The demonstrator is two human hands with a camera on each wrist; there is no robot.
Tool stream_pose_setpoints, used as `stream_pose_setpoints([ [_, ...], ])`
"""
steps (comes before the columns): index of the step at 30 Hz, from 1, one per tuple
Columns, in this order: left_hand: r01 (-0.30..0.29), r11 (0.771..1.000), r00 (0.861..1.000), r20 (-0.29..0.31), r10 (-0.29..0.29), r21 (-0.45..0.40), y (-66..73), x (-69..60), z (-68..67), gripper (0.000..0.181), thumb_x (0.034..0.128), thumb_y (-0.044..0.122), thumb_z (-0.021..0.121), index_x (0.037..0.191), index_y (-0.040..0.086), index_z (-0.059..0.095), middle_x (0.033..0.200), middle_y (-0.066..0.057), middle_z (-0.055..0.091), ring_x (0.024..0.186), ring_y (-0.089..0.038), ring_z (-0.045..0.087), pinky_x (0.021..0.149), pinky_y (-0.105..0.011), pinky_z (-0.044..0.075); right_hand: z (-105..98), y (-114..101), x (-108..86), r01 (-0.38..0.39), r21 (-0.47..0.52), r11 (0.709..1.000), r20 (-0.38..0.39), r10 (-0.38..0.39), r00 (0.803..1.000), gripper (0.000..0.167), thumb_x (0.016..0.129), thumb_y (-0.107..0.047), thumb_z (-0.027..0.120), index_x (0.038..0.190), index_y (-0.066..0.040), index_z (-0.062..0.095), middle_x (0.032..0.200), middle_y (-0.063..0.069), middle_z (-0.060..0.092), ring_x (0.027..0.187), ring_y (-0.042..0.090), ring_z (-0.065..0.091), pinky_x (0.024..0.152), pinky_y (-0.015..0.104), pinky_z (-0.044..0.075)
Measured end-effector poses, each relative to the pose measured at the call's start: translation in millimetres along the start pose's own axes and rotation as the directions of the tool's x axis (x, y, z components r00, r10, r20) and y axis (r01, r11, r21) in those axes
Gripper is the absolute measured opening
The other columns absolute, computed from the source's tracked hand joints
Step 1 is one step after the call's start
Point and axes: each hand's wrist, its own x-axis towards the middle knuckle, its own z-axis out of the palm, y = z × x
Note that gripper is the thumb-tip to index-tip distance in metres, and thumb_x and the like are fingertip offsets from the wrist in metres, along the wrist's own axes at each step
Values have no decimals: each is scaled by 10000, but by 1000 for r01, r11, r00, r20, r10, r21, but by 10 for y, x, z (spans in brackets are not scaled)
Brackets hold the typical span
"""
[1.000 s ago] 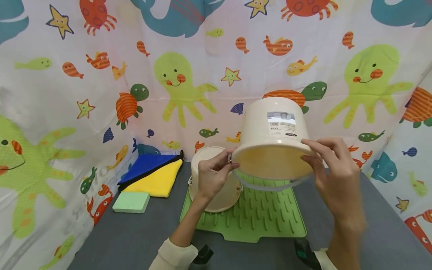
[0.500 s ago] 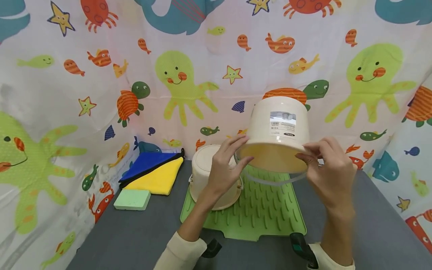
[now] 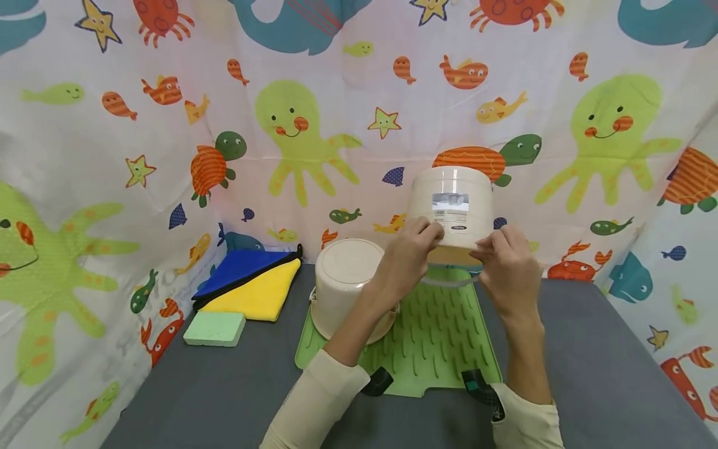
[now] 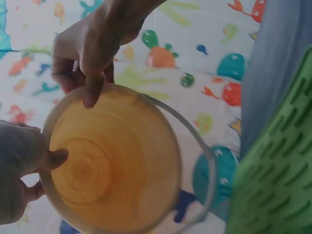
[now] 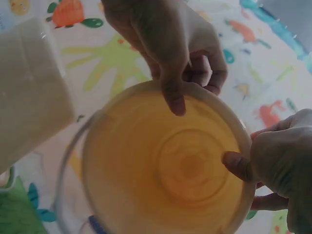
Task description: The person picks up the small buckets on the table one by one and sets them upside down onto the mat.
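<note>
A cream plastic bucket [image 3: 477,202] with a paper label is held tilted above the mat, its mouth turned toward me and downward. My left hand [image 3: 408,255] grips the rim at the left, partly covering the bucket. My right hand [image 3: 507,268] pinches the rim at the right. In the left wrist view, thumbs press the inside of the rim, and the bucket's interior [image 4: 136,161] shows nothing in it. Its pale handle [image 3: 449,282] hangs loose below the mouth. A second cream bucket [image 3: 348,268] stands upside down on the mat, partly behind my left forearm.
A green ribbed drying mat [image 3: 432,330] lies on the grey tabletop [image 3: 224,399]. At the left sit a blue cloth [image 3: 241,271], a yellow cloth [image 3: 263,293] and a pale green sponge [image 3: 215,328]. A curtain printed with sea animals [image 3: 314,37] hangs behind and at both sides.
The held bucket has moved a little away from me, and its mouth is less visible. My left hand has shifted right along the rim, away from the handle joint. Both hands are closer together.
</note>
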Motion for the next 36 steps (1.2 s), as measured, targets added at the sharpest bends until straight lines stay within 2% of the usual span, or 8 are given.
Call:
stream_pose_setpoints([
  [5, -14, 993, 997, 78, 5, 121, -111, 19, 230, 161, 938, -1, 736, 1007, 136, 686, 960, 1, 640, 916, -156, 585, 763, -225, 494, 202, 216, -107, 1, -12, 1000, 61, 0, 998, 235, 773, 76, 848, 795, 23, 621, 798, 160, 550, 798, 411, 597, 605, 557, 548],
  [9, -39, 973, 993, 115, 13, 227, -133, -123, 455, 150, 951, 76, 720, 1060, 179, 719, 1036, 32, 688, 935, -139, 612, 788, -219, 511, 268, 366, -231, 27, -16, 1000, 265, -22, 964, 339, 720, 109, 872, 760, -13, 559, 791, 139, 565, 752, 361, 570, 589, 484, 517],
  [11, -49, 973, 988, 151, 15, 226, -79, -243, 550, 170, 960, 102, 706, 1104, 190, 731, 1075, 40, 699, 967, -123, 619, 812, -205, 506, 204, 418, -278, 27, -15, 1000, 426, -17, 905, 381, 692, 120, 880, 735, -51, 543, 776, 106, 577, 721, 310, 566, 576, 435, 483],
  [17, -162, 971, 942, 320, 99, 177, 185, -538, 682, 180, 1030, 171, 640, 1190, 209, 712, 1137, 53, 661, 1030, -90, 582, 812, -183, 470, -128, 486, -338, -97, -20, 995, 761, 78, 644, 392, 704, 206, 691, 632, -137, 515, 652, -11, 487, 619, 153, 423, 562, 287, 329],
  [21, -262, 937, 905, 397, 155, 230, 244, -663, 738, 117, 1015, 200, 685, 1127, 205, 718, 1102, 60, 670, 1016, -89, 598, 847, -196, 498, -197, 494, -430, -143, -12, 990, 836, 89, 542, 418, 694, 203, 658, 589, -152, 465, 619, -64, 384, 589, 102, 356, 532, 243, 275],
  [25, -318, 932, 864, 457, 211, 171, 278, -736, 805, 105, 1005, 255, 710, 1092, 196, 710, 1085, 54, 674, 1019, -94, 611, 891, -201, 509, -248, 501, -498, -171, -57, 984, 879, 131, 459, 443, 667, 212, 664, 553, -158, 448, 612, -79, 318, 574, 96, 319, 517, 251, 250],
  [28, -300, 948, 850, 481, 216, 103, 304, -748, 858, 106, 1035, 263, 669, 1115, 202, 705, 1119, 50, 664, 1061, -95, 607, 912, -190, 510, -278, 512, -511, -203, -107, 973, 894, 183, 409, 423, 664, 220, 656, 543, -138, 466, 608, -67, 296, 567, 113, 292, 517, 271, 232],
  [36, -253, 959, 805, 577, 136, 127, 288, -818, 1037, 187, 1023, 196, 676, 1190, 235, 749, 1222, 54, 710, 1154, -87, 627, 1007, -184, 515, -185, 586, -570, -224, -89, 971, 920, 166, 354, 256, 676, 169, 766, 622, -74, 706, 669, -3, 637, 605, 147, 480, 537, 285, 411],
])
